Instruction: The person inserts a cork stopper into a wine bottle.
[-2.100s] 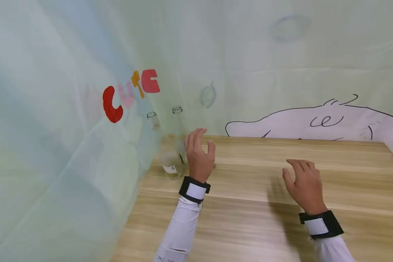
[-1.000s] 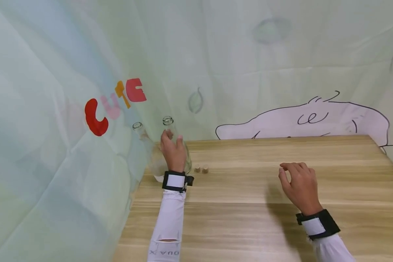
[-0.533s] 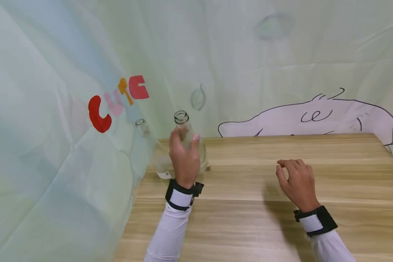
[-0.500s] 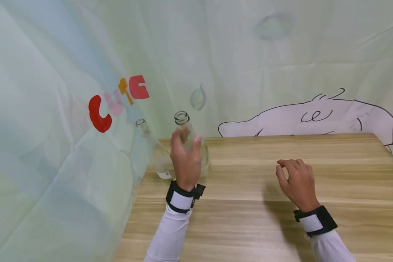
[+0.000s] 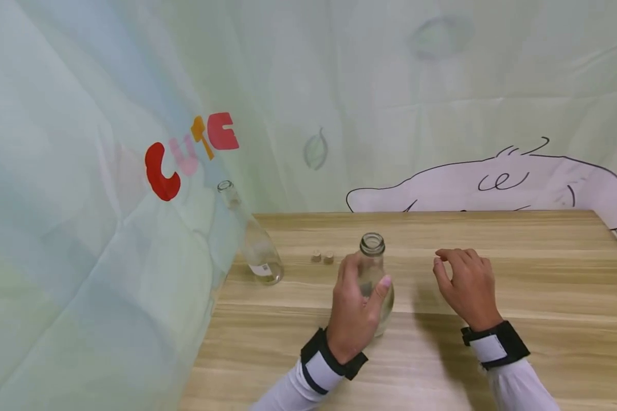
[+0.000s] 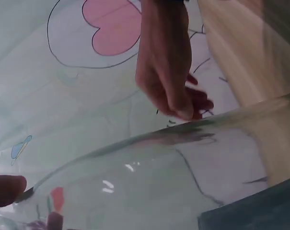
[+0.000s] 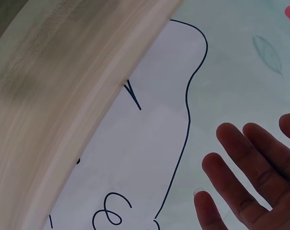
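Observation:
My left hand [image 5: 353,311] grips a clear glass bottle [image 5: 385,302] by its upper body, fingers on the left and thumb across the near side. The bottle has an uncapped mouth and stands upright or nearly so; whether its base touches the table I cannot tell. In the left wrist view the same bottle [image 6: 125,177] fills the lower part, with a thumb tip at its left. To its right, my right hand [image 5: 468,288] is held over the table with relaxed fingers and nothing in them. The right wrist view shows those fingers [image 7: 245,177] spread loosely.
A second clear bottle [image 5: 257,245] with a white label stands at the left by the curtain [image 5: 103,257]. Two small corks [image 5: 322,257] sit side by side at the back of the wooden table [image 5: 288,342]. A printed cloth hangs behind the table's far edge.
My left hand reached to the back left, took hold of one bottle and brought it right and nearer. The two corks show again. My right hand has hardly moved.

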Available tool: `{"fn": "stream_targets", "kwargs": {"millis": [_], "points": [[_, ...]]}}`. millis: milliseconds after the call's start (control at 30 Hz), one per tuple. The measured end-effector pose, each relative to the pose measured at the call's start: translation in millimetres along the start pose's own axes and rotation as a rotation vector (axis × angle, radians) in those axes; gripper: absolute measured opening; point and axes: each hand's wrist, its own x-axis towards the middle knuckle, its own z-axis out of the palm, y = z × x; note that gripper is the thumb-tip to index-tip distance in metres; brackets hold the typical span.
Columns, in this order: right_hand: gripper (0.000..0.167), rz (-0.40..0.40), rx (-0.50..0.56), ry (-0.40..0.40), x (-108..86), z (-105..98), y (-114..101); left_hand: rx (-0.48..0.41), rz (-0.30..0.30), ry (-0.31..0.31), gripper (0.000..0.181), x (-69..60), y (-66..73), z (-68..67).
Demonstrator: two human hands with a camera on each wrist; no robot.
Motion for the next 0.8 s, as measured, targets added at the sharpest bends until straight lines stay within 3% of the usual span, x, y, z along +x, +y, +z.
{"fn": "stream_targets", "kwargs": {"millis": [200, 433, 600, 800], "points": [[0.02, -0.001, 0.004, -0.02, 1.5, 2, 0, -0.048, -0.003, -0.083, 0.037, -17.5, 5.2, 22.2], [0.018, -0.023, 0.014, -0.032, 3.2, 5, 0, -0.065, -0.011, -0.125, 0.034, -28.6, 7.5, 31.7], [0.017, -0.032, 0.024, -0.041, 5.7, 8, -2, -0.076, -0.022, -0.125, 0.033, -32.7, 5.8, 34.0], [0.015, -0.095, 0.119, -0.087, 12.7, 23, -4, -0.025, 0.052, -0.089, 0.038, -33.8, 3.3, 37.3]]}}
